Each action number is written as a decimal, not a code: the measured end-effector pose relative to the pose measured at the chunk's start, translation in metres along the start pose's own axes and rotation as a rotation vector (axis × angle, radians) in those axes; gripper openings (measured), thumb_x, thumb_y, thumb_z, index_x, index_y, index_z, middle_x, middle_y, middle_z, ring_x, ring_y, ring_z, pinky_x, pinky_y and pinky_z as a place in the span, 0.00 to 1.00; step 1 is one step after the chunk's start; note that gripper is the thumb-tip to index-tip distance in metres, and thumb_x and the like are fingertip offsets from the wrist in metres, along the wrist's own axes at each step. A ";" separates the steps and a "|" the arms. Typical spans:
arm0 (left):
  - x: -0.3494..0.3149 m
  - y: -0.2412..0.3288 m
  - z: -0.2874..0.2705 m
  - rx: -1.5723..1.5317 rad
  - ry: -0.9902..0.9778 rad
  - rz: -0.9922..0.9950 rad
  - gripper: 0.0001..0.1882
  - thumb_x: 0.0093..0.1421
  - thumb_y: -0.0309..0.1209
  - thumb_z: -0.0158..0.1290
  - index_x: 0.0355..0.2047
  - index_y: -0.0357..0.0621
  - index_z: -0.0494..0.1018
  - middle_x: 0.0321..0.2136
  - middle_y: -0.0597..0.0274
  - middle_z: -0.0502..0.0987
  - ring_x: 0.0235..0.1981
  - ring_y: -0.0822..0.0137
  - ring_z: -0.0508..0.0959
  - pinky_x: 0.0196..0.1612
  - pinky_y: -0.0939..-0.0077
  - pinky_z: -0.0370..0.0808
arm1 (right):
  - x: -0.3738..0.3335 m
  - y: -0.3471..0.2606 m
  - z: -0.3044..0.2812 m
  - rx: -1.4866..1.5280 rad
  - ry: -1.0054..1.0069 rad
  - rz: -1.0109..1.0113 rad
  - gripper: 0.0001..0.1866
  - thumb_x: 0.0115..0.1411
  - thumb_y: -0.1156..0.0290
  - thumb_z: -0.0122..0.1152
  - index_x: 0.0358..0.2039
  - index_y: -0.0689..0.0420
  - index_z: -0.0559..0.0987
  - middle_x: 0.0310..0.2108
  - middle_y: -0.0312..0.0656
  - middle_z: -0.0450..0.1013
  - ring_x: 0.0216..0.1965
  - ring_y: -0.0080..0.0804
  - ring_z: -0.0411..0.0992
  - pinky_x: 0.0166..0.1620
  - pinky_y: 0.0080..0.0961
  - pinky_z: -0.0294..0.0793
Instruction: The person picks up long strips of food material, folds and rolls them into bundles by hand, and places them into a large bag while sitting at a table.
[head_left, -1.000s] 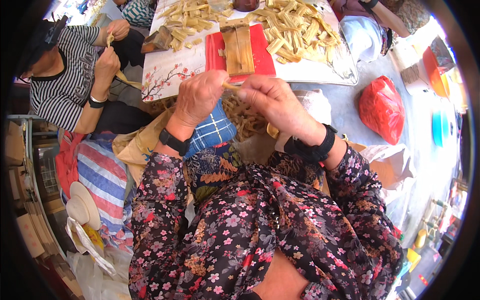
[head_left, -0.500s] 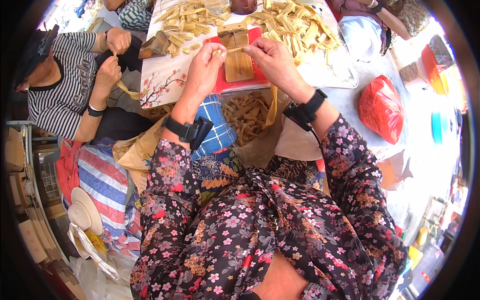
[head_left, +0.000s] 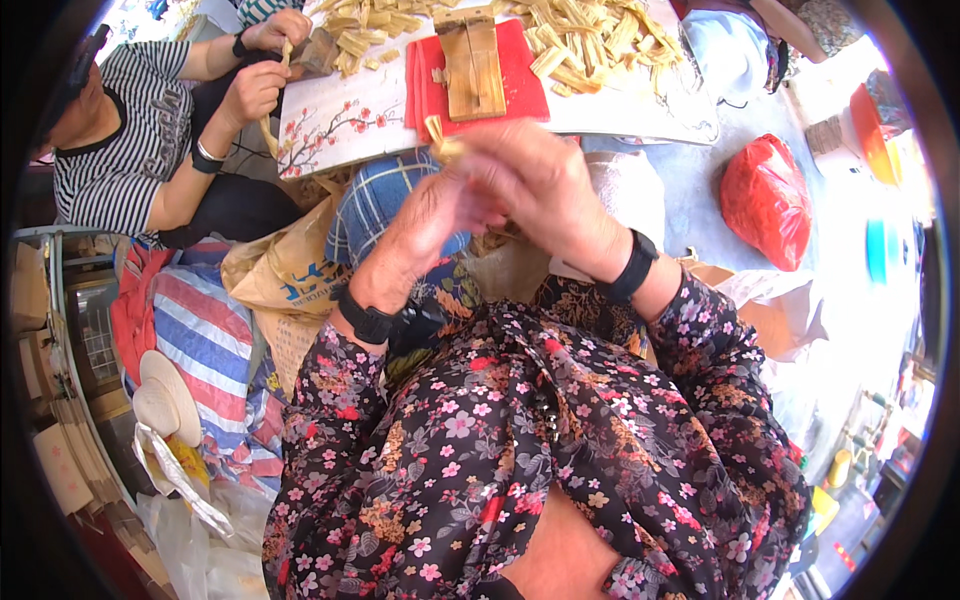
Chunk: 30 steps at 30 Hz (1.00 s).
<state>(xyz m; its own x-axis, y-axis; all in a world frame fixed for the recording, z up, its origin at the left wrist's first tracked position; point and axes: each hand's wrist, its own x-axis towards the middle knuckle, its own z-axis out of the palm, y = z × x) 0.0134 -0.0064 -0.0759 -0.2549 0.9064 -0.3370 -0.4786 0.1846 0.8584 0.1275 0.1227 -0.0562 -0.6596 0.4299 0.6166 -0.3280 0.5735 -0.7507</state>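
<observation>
Just off the near table edge, my left hand (head_left: 422, 222) and my right hand (head_left: 548, 182) come together and overlap. Between them a pale yellow flat strip (head_left: 442, 148) sticks up, its end folded or knotted. My left hand seems closed round the strip's lower part, its fingers partly covered and blurred. The fingers of my right hand curl over the left ones, also blurred, gripping the strip. Beyond them a wooden block with a slot (head_left: 474, 75) lies on a red board (head_left: 524, 95) on the table.
Piles of pale yellow strips (head_left: 600, 45) lie across the table (head_left: 330, 110). At left a person in a striped shirt (head_left: 120, 140) holds a similar strip. A red plastic bag (head_left: 766, 203) rests on the floor at right. Striped cloth (head_left: 205, 340) and a straw hat (head_left: 165, 398) are at left.
Both hands have drawn back from over the wooden block toward me and together, taking the strip along. The view has shifted slightly. The other person's hands have risen.
</observation>
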 end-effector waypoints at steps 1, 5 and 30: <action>-0.003 -0.020 0.002 -0.242 -0.013 0.048 0.17 0.64 0.43 0.48 0.41 0.42 0.73 0.33 0.63 0.76 0.34 0.72 0.75 0.38 0.77 0.72 | -0.009 -0.001 0.002 -0.053 -0.072 -0.132 0.11 0.50 0.76 0.61 0.36 0.58 0.77 0.27 0.45 0.71 0.31 0.44 0.71 0.34 0.34 0.73; -0.005 -0.009 0.001 -0.395 -0.141 -0.013 0.15 0.65 0.38 0.45 0.41 0.39 0.70 0.37 0.61 0.75 0.39 0.72 0.76 0.43 0.74 0.73 | -0.029 -0.007 0.006 -0.074 -0.211 -0.187 0.11 0.53 0.75 0.60 0.39 0.59 0.75 0.29 0.43 0.71 0.32 0.40 0.71 0.35 0.31 0.72; -0.011 0.012 0.018 0.485 0.236 0.474 0.05 0.63 0.22 0.44 0.37 0.38 0.69 0.32 0.65 0.74 0.32 0.74 0.74 0.36 0.79 0.71 | -0.021 0.003 -0.003 -0.029 -0.237 0.082 0.15 0.64 0.59 0.50 0.30 0.59 0.71 0.16 0.35 0.66 0.17 0.23 0.65 0.22 0.27 0.65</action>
<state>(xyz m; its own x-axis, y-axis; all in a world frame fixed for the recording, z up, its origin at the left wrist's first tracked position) 0.0255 -0.0073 -0.0547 -0.5440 0.8346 0.0868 0.1421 -0.0103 0.9898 0.1429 0.1174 -0.0707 -0.8244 0.3024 0.4786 -0.2495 0.5647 -0.7867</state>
